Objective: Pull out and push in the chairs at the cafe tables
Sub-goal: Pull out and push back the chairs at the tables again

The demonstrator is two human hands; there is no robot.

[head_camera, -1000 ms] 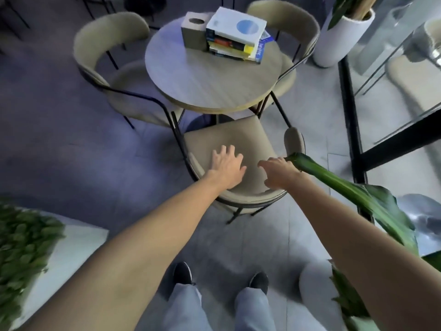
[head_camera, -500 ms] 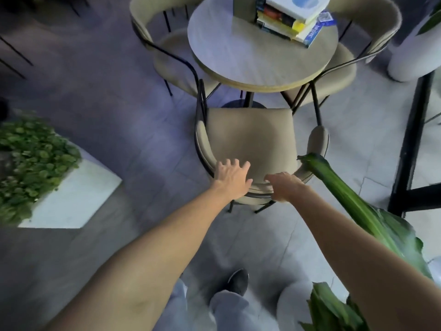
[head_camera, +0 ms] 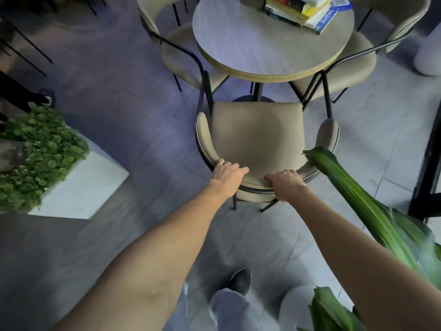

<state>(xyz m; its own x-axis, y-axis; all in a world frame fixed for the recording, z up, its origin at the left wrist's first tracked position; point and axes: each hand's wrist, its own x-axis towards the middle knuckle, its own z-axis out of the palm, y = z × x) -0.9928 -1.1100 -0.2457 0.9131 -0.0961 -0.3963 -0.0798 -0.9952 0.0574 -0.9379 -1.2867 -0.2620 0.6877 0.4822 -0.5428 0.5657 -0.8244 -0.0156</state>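
Two hands on the chair back

We reach both arms out: our left hand (head_camera: pixel 226 174) lies over the curved backrest of the chair (head_camera: pixel 257 137), our right hand (head_camera: pixel 287 185) is curled around its rim. Its seat faces the round table (head_camera: pixel 253 44), standing clear of it. Books (head_camera: pixel 303 10) sit there; a long leaf (head_camera: pixel 353 194) crosses beside our right arm.
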